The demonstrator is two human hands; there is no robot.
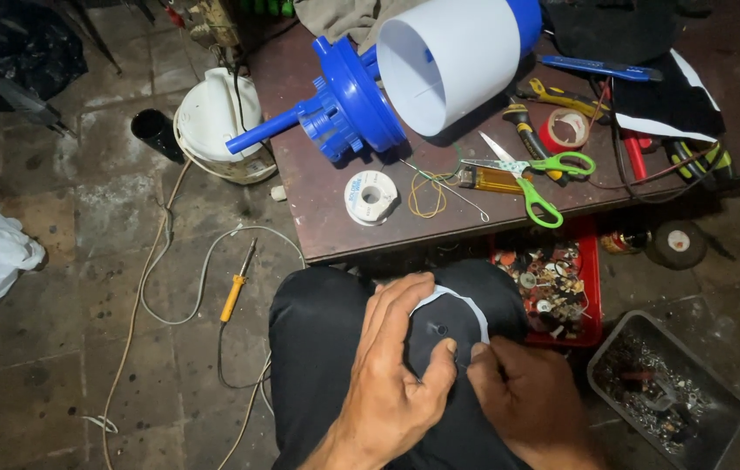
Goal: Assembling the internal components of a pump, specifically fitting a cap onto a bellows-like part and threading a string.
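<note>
1. Dark, round and rimmed in white: a disc (448, 326) lying on the lap, against black trousers (318, 348), near the bottom centre of the view.
2. Cupping the disc's left edge with the left hand (391, 365), fingers curled over the rim and thumb pressing on the dark face beside a small central hole.
3. Meeting the disc's lower right edge with the right hand (531, 396), fingertips bunched together against it; hard to tell whether anything small is being pinched between them.
4. Lying farther off on the brown table (309, 209): a large white cylinder with blue ends (448, 61), tipped on its side with the open mouth facing the viewer.
5. Leaning just left of the cylinder: a blue finned plunger part (344, 100), its rod pointing left past the table edge.
6. Sitting near the table's front edge: a white solder spool (371, 197), with a loop of thin yellow wire (426, 196) just beside it.
7. Resting to the right: green-handled scissors (535, 178), partly open, beside a red tape roll (565, 129).
8. Standing below the table on the right: a red tray of small parts (592, 296) and a grey bin of screws (718, 392).
9. Lying on the floor at left: a yellow-handled soldering iron (235, 292) with its cord, and a white bucket (213, 122) farther away.
</note>
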